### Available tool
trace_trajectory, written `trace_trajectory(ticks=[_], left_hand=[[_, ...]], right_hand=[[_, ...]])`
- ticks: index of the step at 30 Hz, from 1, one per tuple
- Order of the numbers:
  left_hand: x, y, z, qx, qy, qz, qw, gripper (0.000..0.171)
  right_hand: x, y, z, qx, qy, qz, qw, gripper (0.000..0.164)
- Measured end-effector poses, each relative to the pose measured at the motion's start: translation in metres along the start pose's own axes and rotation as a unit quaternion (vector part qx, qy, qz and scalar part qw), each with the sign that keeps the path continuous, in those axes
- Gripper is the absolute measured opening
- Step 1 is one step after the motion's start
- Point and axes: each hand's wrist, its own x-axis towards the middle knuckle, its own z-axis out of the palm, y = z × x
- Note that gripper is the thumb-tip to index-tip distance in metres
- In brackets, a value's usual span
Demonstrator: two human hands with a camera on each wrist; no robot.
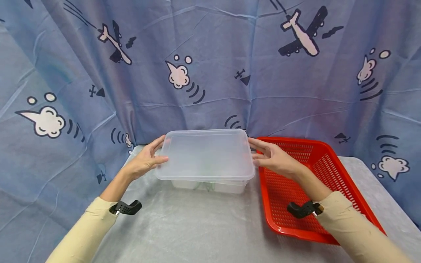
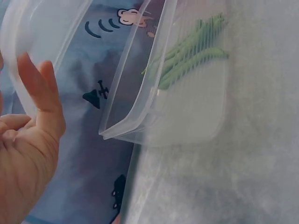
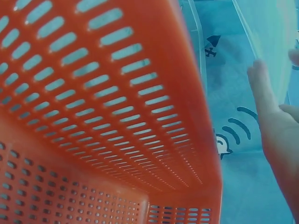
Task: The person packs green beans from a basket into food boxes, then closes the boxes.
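A translucent plastic lid (image 1: 207, 155) is held between both hands above a clear plastic box (image 1: 227, 187). My left hand (image 1: 143, 162) grips the lid's left edge, thumb near the front. At the opposite edge my right hand (image 1: 279, 159) holds it with the fingers along the side. The left wrist view shows a gap between the lid (image 2: 49, 32) and the box rim (image 2: 145, 109). Inside the box lie several green beans (image 2: 191, 53), seen through its wall. In the right wrist view, part of my right hand (image 3: 280, 133) is cut off by the frame.
A red perforated basket (image 1: 269, 204) stands on the table to the right, under my right forearm. Behind the grey-white table (image 1: 184, 226) hangs a blue curtain (image 1: 210, 84) with airplane prints, which also runs down the left side.
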Motion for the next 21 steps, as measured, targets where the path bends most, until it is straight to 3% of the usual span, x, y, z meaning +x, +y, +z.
trace_trajectory(ticks=[5,12,21], left_hand=[[0.002,0.000,-0.001,0.001,-0.005,0.008,1.0000,0.094],[0.004,-0.003,-0.001,-0.031,-0.029,0.010,0.9991,0.099],[0.012,-0.003,-0.005,0.007,0.011,-0.023,0.9996,0.092]], right_hand=[[-0.001,-0.001,-0.001,0.014,-0.006,0.014,1.000,0.090],[0.000,0.001,0.000,-0.024,0.037,0.053,0.998,0.091],[0.025,-0.007,0.010,-0.058,0.084,0.135,0.986,0.084]])
